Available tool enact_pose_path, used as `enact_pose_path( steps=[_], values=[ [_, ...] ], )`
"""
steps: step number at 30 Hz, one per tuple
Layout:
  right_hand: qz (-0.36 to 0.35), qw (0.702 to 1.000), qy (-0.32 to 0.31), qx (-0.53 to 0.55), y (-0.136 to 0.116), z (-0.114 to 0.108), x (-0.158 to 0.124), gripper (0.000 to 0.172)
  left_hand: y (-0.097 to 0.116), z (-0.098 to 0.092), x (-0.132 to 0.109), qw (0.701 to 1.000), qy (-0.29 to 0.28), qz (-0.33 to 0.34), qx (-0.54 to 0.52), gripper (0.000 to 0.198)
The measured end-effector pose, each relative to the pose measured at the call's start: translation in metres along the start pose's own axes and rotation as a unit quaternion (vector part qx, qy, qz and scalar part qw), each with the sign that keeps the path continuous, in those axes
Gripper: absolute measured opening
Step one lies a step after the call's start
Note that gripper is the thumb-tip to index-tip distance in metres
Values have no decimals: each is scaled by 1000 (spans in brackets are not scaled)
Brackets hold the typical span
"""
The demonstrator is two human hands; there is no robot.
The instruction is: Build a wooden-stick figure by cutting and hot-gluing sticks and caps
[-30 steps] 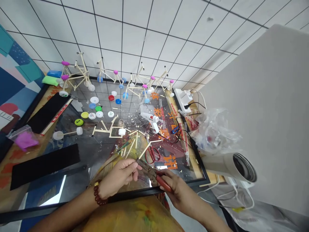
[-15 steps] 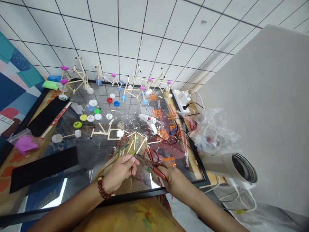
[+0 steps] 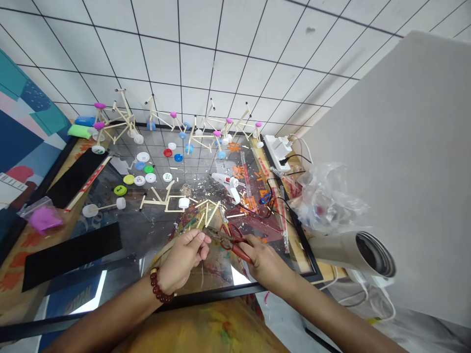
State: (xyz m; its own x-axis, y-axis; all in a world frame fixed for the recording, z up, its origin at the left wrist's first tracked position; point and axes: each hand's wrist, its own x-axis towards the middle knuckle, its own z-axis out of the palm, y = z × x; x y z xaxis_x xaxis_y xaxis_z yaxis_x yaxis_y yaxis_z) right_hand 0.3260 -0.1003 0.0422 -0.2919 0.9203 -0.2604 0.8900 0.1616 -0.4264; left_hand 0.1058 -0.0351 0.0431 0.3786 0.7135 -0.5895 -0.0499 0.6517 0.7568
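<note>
My left hand [image 3: 187, 256], with a beaded bracelet on its wrist, has its thumb and fingers pinched at the lower end of a thin pale wooden stick [image 3: 212, 214]. My right hand [image 3: 264, 260] is wrapped round the red handles of a pair of pliers [image 3: 241, 252]. The pliers' dark jaws point left and lie against the stick's lower end, close to my left fingertips. Whether the jaws are closed on the stick is hard to see. Red-handled scissors [image 3: 235, 229] lie just behind the pliers, partly covered. More cut sticks [image 3: 199, 219] lie just beyond my left hand.
A white glue gun [image 3: 227, 184] lies mid-table among scraps. Stick frames with bottle-cap wheels [image 3: 202, 140] stand along the tiled wall. Loose caps [image 3: 142, 157], an unfinished-looking stick frame [image 3: 167, 198] and black strips [image 3: 73, 255] lie left. A power strip [image 3: 276, 152] and plastic bag [image 3: 329, 196] sit right.
The stick's upper end has shifted slightly up and left, and the pliers' handles look a little wider apart. Both hands keep their grips. The whole view has shifted slightly.
</note>
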Motion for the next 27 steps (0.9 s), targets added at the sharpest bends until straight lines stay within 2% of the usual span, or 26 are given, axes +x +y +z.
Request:
enact_pose_path(
  steps=[6,9,11,13,15,17,19,21,23,25,27],
  values=[
    [-37,995,68,-57,0,-6,4,23,16,5,-11,999,6,8,-42,43],
    [-33,984,114,-134,8,-7,10,14,18,5,-15,994,-20,-74,-74,38],
    [-26,982,110,-153,15,-7,12,15,15,4,-19,987,-52,-122,-87,39],
    [-26,989,88,-113,19,-7,11,16,11,1,-20,988,-76,-107,-75,41],
    [-38,996,74,-34,19,-9,7,22,6,-6,-19,993,-94,-62,-33,44],
    [-58,994,56,73,15,-12,1,20,0,-16,-15,994,-102,-4,37,45],
    [-69,978,25,194,10,-18,-6,17,-5,-27,-10,988,-94,61,110,46],
    [-71,956,-5,283,5,-27,-13,24,-5,-36,-7,985,-63,96,129,47],
    [-85,949,-26,303,1,-37,-17,25,0,-39,-8,994,-43,75,69,45],
    [-108,953,-43,280,-3,-44,-18,23,11,-35,-9,997,-61,33,-13,44],
    [-121,957,-56,257,-7,-48,-15,22,22,-28,-10,994,-84,24,-58,45]
  ],
)
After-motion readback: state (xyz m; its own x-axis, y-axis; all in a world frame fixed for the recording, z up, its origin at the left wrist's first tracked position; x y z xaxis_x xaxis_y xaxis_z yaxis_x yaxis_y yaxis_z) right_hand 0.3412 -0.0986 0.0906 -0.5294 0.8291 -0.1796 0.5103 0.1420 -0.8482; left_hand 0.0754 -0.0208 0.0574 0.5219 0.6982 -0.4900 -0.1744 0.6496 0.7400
